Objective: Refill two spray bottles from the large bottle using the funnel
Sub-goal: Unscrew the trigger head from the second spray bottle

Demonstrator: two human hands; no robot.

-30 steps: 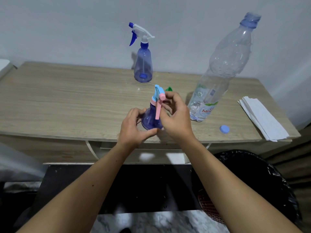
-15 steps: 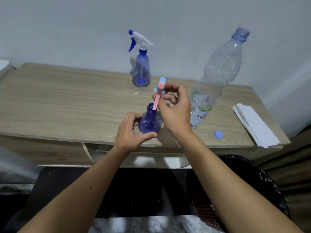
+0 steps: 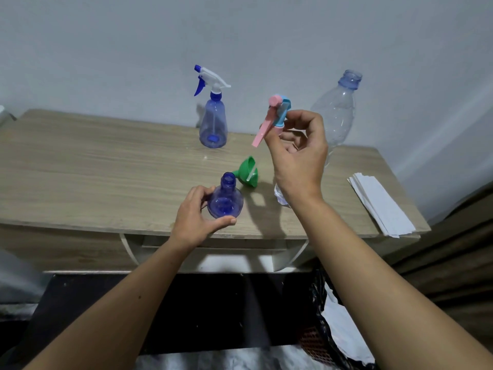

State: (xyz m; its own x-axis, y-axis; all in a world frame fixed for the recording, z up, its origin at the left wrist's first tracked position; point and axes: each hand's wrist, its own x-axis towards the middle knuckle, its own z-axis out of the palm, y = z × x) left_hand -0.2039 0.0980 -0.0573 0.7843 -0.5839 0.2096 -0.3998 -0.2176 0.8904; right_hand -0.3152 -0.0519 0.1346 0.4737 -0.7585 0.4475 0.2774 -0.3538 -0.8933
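My left hand [image 3: 196, 218] grips a small blue spray bottle [image 3: 225, 200] near the table's front edge; its neck is open, with no sprayer on it. My right hand [image 3: 297, 153] is raised above the table and pinches the pink and light-blue spray head [image 3: 274, 116], its thin tube hanging down. A green funnel [image 3: 248, 170] lies on its side just behind the open bottle. A second blue spray bottle [image 3: 213, 124] with a white and blue trigger stands at the back. The large clear bottle [image 3: 337, 110], uncapped, stands behind my right hand.
The wooden table [image 3: 93, 169] stands against a pale wall. A stack of white paper napkins [image 3: 378, 204] lies at its right edge. A bin with a black liner [image 3: 328, 329] sits on the floor below the right side.
My right hand has lifted the spray head off the small bottle and carried it up and to the right. The funnel behind the bottle has come into sight.
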